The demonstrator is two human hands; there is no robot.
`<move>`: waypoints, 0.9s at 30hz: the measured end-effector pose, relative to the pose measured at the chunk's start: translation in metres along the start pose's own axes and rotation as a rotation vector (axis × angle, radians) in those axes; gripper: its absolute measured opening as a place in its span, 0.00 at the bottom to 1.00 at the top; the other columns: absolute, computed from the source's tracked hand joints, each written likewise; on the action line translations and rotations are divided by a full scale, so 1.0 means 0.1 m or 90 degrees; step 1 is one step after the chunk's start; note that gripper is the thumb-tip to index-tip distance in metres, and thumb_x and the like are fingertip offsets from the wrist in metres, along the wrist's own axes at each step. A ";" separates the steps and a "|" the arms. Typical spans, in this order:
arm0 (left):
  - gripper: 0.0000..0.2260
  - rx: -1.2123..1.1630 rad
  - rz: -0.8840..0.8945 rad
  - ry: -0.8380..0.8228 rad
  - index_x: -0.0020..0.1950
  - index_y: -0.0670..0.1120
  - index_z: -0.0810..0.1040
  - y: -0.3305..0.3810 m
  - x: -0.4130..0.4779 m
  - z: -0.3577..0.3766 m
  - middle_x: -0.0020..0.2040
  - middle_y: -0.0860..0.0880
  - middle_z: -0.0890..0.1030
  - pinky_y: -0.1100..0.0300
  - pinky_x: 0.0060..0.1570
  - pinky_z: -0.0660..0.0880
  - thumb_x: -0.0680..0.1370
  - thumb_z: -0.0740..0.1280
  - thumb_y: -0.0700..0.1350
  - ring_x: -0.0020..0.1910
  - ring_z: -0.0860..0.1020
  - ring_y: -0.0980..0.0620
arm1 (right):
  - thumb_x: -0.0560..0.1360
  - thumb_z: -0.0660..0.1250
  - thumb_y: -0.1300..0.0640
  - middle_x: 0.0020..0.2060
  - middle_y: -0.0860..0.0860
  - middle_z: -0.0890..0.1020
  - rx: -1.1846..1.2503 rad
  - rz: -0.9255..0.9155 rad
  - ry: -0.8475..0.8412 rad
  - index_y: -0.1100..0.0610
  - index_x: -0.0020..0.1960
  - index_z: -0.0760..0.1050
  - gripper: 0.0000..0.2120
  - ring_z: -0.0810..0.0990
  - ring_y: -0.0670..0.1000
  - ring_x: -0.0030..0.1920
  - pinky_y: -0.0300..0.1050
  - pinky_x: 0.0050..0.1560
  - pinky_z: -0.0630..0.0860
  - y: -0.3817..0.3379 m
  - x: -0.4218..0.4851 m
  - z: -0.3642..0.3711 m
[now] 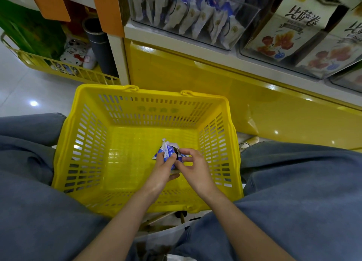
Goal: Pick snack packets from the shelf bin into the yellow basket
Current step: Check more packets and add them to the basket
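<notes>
Packets [168, 152] sit low inside the basket [86, 143], with both hands on them.
The left hand [163, 172] closes its grip round the blue-and-white bundle. The right hand [195, 165] pinches the end nearer the basket's right wall, fingers curled, probably to set the lot down on the basket floor rather than drop it. The basket is wedged between the person's legs [29, 172], just below the bin [195, 19], so each reach looks short.

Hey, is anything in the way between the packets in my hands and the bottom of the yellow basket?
Nothing visible is in the way. The left hand and right hand both hold the packets low inside the basket, and only bare yellow plastic shows beneath and around them.
</notes>
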State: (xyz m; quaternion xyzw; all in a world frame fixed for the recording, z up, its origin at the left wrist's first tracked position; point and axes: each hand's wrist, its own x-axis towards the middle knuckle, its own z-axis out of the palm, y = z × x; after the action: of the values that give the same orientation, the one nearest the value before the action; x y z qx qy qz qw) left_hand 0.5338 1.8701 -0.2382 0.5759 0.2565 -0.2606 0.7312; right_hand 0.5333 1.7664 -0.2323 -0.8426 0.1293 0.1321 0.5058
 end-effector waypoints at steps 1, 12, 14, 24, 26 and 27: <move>0.15 0.008 0.005 -0.001 0.67 0.43 0.62 -0.01 0.00 0.00 0.62 0.43 0.74 0.59 0.45 0.77 0.81 0.56 0.45 0.54 0.77 0.49 | 0.74 0.68 0.60 0.55 0.49 0.74 -0.017 -0.015 -0.002 0.57 0.61 0.75 0.16 0.75 0.38 0.46 0.25 0.38 0.73 0.01 -0.01 0.01; 0.09 0.128 0.061 0.032 0.59 0.41 0.62 -0.02 -0.02 0.02 0.55 0.45 0.73 0.60 0.36 0.80 0.81 0.57 0.40 0.49 0.78 0.50 | 0.78 0.59 0.61 0.55 0.54 0.82 -0.193 -0.092 0.017 0.57 0.63 0.75 0.15 0.80 0.50 0.51 0.39 0.50 0.77 0.03 -0.03 -0.03; 0.08 0.124 0.057 0.033 0.57 0.42 0.61 -0.02 -0.01 0.03 0.52 0.45 0.74 0.61 0.35 0.80 0.80 0.58 0.41 0.45 0.78 0.52 | 0.78 0.58 0.63 0.55 0.54 0.81 -0.187 -0.085 0.028 0.57 0.63 0.75 0.15 0.80 0.50 0.51 0.35 0.49 0.74 0.04 -0.02 -0.02; 0.08 -0.123 0.026 0.091 0.53 0.42 0.68 0.11 -0.03 -0.02 0.54 0.40 0.78 0.61 0.34 0.80 0.79 0.62 0.45 0.45 0.80 0.50 | 0.79 0.59 0.56 0.60 0.49 0.77 -0.012 -0.067 -0.094 0.55 0.66 0.68 0.15 0.75 0.44 0.59 0.33 0.56 0.72 0.00 -0.05 0.00; 0.15 -0.166 0.002 0.081 0.59 0.37 0.68 0.13 -0.03 -0.04 0.53 0.39 0.79 0.59 0.39 0.80 0.79 0.61 0.47 0.43 0.81 0.50 | 0.78 0.61 0.55 0.63 0.48 0.73 -0.015 -0.087 -0.122 0.54 0.69 0.65 0.19 0.72 0.44 0.62 0.39 0.62 0.71 0.00 -0.07 0.00; 0.18 -0.184 -0.013 0.071 0.61 0.35 0.69 0.13 -0.03 -0.04 0.52 0.39 0.80 0.57 0.43 0.79 0.79 0.61 0.48 0.43 0.81 0.49 | 0.77 0.63 0.53 0.64 0.48 0.71 -0.030 -0.100 -0.134 0.54 0.70 0.64 0.22 0.70 0.44 0.63 0.39 0.63 0.70 0.01 -0.08 0.00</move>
State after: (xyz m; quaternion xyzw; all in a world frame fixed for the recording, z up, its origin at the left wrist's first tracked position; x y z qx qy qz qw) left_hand 0.5406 1.8767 -0.2276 0.4753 0.3374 -0.1961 0.7885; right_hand 0.5255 1.7670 -0.2304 -0.8432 0.0063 0.1830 0.5054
